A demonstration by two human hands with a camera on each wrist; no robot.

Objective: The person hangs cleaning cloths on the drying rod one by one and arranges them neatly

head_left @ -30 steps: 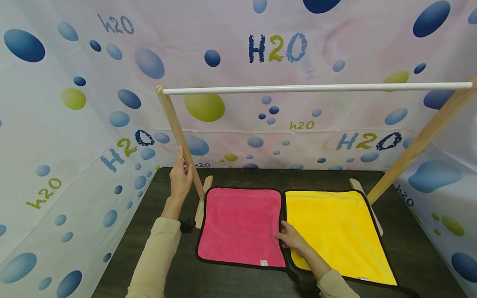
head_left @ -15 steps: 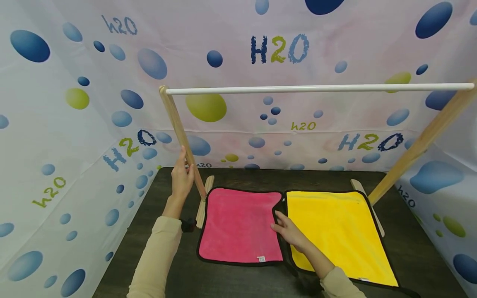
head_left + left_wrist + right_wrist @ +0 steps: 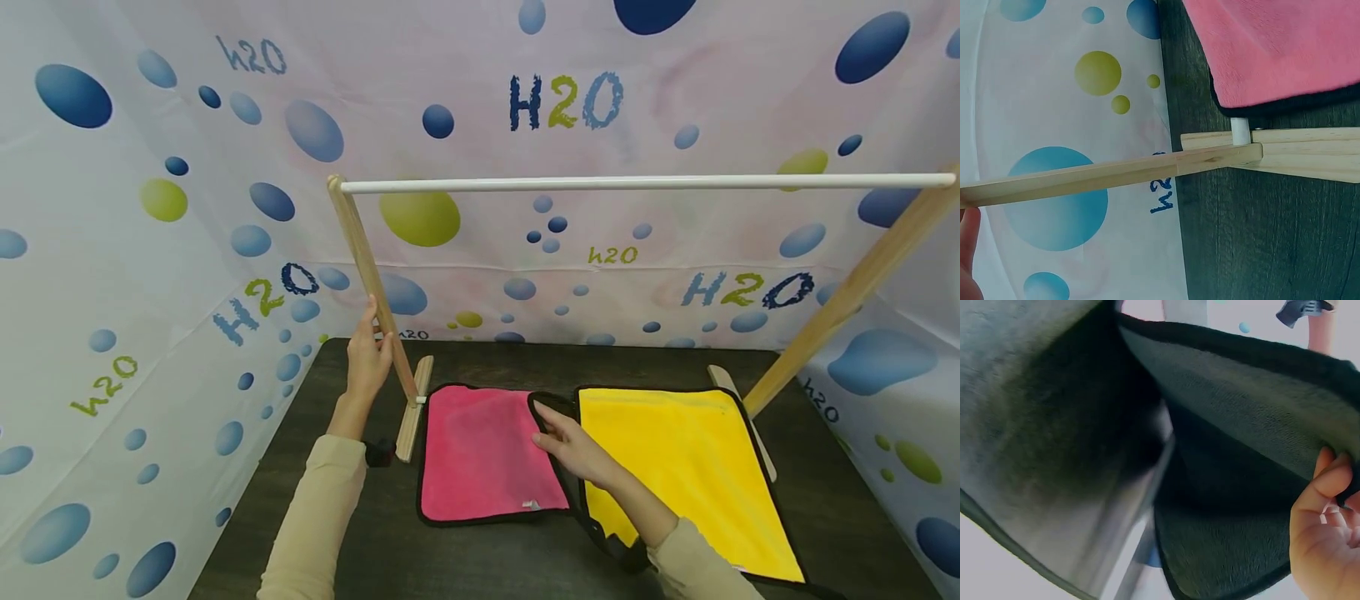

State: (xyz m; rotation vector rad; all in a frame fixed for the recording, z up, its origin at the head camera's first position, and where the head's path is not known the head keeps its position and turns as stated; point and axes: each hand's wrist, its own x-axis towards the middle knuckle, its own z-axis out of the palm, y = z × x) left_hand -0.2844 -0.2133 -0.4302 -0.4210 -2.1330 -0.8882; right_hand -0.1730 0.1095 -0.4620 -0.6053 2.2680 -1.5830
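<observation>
My left hand holds the left wooden post of a rack, thumb on one side and fingers on the other. In the left wrist view only a bit of that hand shows, against the post. My right hand pinches the right edge of a pink cloth with black trim, and that edge is lifted and bent leftward. In the right wrist view, thumb and finger grip the cloth's dark side. To the right lies a yellow cloth, also black-edged.
A white rod spans the rack's top between the left post and the right post. Wooden feet stand on the dark table. A printed curtain surrounds the table at the back and sides.
My right hand has moved left and slightly up, drawing the pink cloth's right edge up and inward and its left edge a little rightward. The left hand keeps its hold on the post.
</observation>
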